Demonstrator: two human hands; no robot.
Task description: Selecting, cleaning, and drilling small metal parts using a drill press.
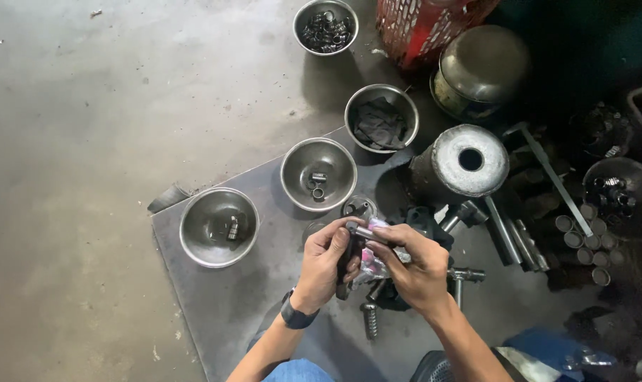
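Centrally, just below mid-frame: small grey metal cylinder [361,231] pinched between left hand [326,263] and right hand [413,265], fingers closed on it above a pink-and-white rag [372,264]. Probably stiff, heavy for size, oily-slick; best gripped around the barrel.

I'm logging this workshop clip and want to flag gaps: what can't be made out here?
- Head view: the small metal part shared by the left hand and right hand is mostly covered by fingers; its kind is unclear.
- The pink item is hidden between the palms.
- Dark contents of the third steel bowl are too shadowed to identify.
- The red basket is cut off by the top edge.
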